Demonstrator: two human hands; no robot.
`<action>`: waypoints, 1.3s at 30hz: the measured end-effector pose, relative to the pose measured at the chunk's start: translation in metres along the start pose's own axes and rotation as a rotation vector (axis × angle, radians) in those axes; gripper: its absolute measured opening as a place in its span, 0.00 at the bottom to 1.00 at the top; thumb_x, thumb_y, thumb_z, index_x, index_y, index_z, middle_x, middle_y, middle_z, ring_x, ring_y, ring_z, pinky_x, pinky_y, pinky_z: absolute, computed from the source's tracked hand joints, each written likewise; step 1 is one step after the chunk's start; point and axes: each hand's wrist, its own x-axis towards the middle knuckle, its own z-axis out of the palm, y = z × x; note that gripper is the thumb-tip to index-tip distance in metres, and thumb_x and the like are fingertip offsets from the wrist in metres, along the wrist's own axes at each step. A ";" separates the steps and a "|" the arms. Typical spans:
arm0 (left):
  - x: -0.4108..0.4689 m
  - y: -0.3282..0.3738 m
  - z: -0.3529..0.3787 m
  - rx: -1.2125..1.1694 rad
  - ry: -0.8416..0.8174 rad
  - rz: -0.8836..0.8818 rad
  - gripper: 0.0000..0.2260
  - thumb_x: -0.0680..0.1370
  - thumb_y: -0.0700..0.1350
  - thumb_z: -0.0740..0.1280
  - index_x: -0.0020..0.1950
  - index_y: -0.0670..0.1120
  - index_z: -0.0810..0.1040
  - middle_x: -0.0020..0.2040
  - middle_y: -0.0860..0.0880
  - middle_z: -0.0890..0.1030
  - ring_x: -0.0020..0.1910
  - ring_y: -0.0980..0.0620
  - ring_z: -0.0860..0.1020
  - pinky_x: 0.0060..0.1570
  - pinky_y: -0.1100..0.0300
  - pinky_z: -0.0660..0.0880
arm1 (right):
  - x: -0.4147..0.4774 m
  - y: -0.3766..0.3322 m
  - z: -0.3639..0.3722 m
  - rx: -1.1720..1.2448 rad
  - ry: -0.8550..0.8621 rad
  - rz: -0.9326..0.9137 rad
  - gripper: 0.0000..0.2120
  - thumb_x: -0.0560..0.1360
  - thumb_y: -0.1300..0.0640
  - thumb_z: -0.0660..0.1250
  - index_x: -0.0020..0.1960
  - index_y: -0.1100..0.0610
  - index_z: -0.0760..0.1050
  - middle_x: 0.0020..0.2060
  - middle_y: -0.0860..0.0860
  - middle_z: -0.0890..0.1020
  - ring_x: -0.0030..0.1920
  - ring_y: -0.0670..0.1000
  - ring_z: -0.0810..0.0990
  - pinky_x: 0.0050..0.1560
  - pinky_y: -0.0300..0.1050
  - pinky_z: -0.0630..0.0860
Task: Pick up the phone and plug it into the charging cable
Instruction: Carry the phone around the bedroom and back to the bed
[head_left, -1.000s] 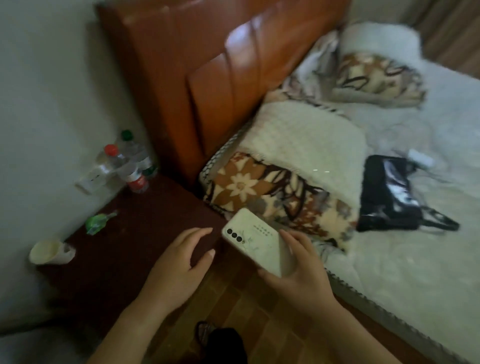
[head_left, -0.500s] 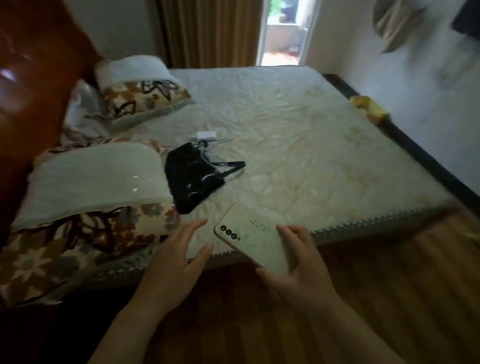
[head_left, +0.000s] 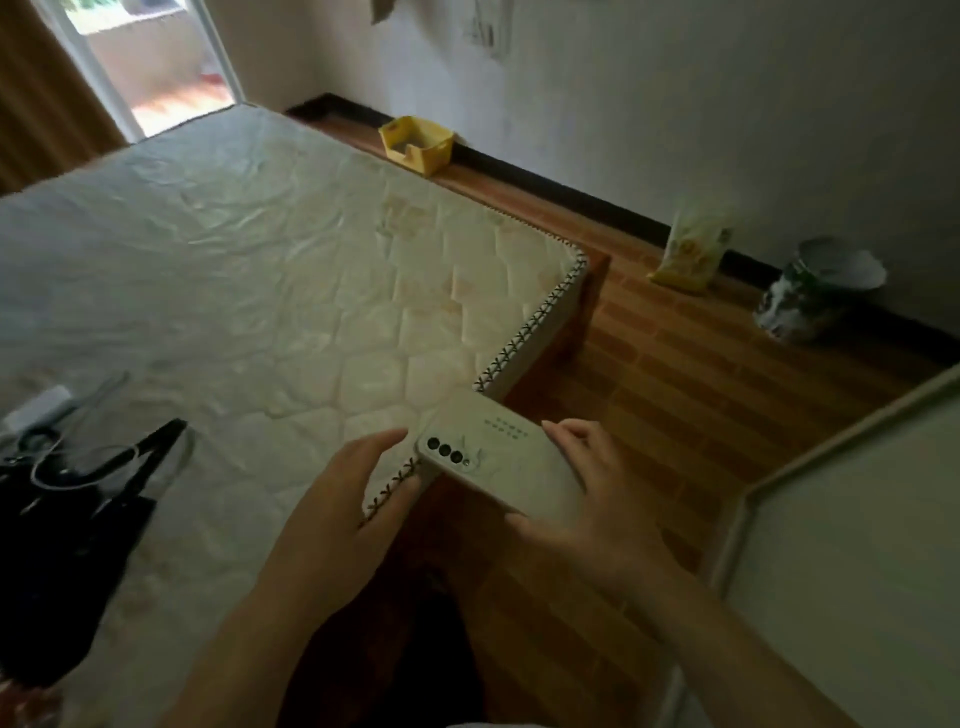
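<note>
My right hand (head_left: 587, 512) holds a pale green phone (head_left: 498, 460) back side up, its camera lenses toward the left, above the front edge of the mattress (head_left: 234, 270). Just left of the phone, my left hand (head_left: 337, 509) hovers with fingers spread and holds nothing. A white charger block (head_left: 39, 408) with a thin cable (head_left: 98, 387) lies on the mattress at the far left, well away from both hands.
A black bag (head_left: 67, 525) lies on the mattress at the left, by the charger. On the wooden floor along the far wall stand a yellow box (head_left: 415, 143), a yellow packet (head_left: 693, 254) and a lined bin (head_left: 815, 288). A white panel (head_left: 857, 545) fills the right edge.
The view has swung right, from the nightstand and pillows to the foot end of the bed. Both hands keep the same pose, the phone still in my right hand.
</note>
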 end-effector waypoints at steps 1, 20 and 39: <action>0.017 -0.002 0.005 -0.006 -0.019 0.015 0.17 0.72 0.63 0.58 0.60 0.71 0.63 0.55 0.76 0.67 0.55 0.76 0.66 0.41 0.67 0.69 | 0.010 0.007 0.000 0.007 0.010 0.028 0.44 0.58 0.32 0.69 0.69 0.42 0.58 0.58 0.31 0.59 0.58 0.32 0.61 0.49 0.32 0.64; 0.404 0.061 0.143 -0.093 -0.500 0.396 0.22 0.71 0.65 0.55 0.64 0.62 0.65 0.59 0.64 0.69 0.54 0.73 0.67 0.45 0.66 0.71 | 0.228 0.137 -0.118 -0.073 0.403 0.500 0.43 0.56 0.33 0.69 0.67 0.46 0.62 0.55 0.24 0.57 0.56 0.26 0.58 0.45 0.30 0.61; 0.739 0.267 0.359 -0.105 -0.526 0.437 0.23 0.71 0.63 0.57 0.66 0.63 0.64 0.62 0.58 0.71 0.46 0.68 0.74 0.41 0.66 0.70 | 0.461 0.383 -0.390 -0.098 0.512 0.473 0.42 0.57 0.35 0.69 0.67 0.48 0.63 0.56 0.35 0.61 0.57 0.39 0.63 0.53 0.38 0.64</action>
